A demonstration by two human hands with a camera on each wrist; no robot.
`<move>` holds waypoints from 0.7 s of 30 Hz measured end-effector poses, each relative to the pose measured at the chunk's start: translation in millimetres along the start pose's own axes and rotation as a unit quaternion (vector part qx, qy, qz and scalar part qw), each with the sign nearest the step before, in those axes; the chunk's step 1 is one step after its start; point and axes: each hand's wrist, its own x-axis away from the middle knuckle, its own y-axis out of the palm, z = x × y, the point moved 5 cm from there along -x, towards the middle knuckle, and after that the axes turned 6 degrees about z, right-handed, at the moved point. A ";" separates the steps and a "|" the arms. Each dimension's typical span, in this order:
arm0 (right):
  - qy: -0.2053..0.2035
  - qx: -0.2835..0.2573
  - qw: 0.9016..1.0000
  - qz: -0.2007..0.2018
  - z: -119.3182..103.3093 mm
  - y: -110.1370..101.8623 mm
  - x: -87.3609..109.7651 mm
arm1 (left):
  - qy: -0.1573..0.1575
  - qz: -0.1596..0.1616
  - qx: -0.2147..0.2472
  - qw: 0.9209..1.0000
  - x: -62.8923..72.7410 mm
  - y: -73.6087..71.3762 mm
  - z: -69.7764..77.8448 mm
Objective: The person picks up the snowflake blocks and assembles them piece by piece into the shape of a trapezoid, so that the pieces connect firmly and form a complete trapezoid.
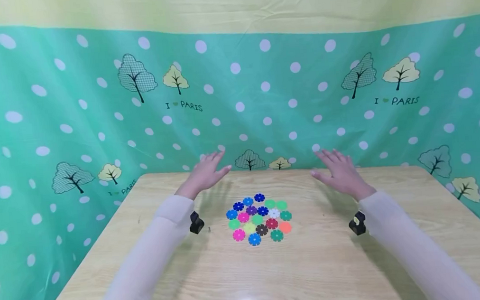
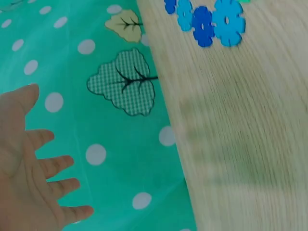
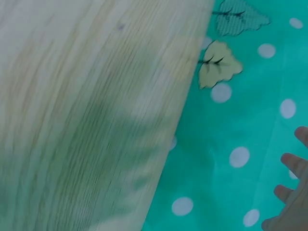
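Note:
Several flat, notched plastic discs [image 1: 262, 230] in blue, pink, green, purple, red, orange, white and black lie grouped on the wooden table. My left hand [image 1: 206, 173] is raised above the table's far left part, fingers straight and holding nothing. On the other side, my right hand [image 1: 341, 173] hovers with its fingers spread, also holding nothing. Both hands are apart from the discs. In the left wrist view, blue discs [image 2: 229, 22] show at the top, away from the left hand [image 2: 29, 168]. Only part of the right hand [image 3: 293, 192] enters the right wrist view.
The wooden table [image 1: 310, 272] ends at a green dotted curtain [image 1: 262, 114] printed with trees, which hangs behind it and along both sides. A black wrist camera [image 1: 196, 223] sits at the left wrist, and another black camera [image 1: 358, 223] at the right.

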 end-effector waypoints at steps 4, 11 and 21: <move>-0.014 -0.016 1.000 0.000 -8.8 -0.2 1.9 | 0.011 0.007 0.044 0.999 5.8 -0.2 4.3; -0.034 -0.053 0.998 0.001 -18.9 3.3 10.3 | 0.028 -0.003 0.106 0.994 17.9 4.3 10.8; -0.043 -0.114 0.992 -0.017 -34.6 3.6 23.5 | 0.020 -0.007 0.188 0.982 29.3 16.2 12.8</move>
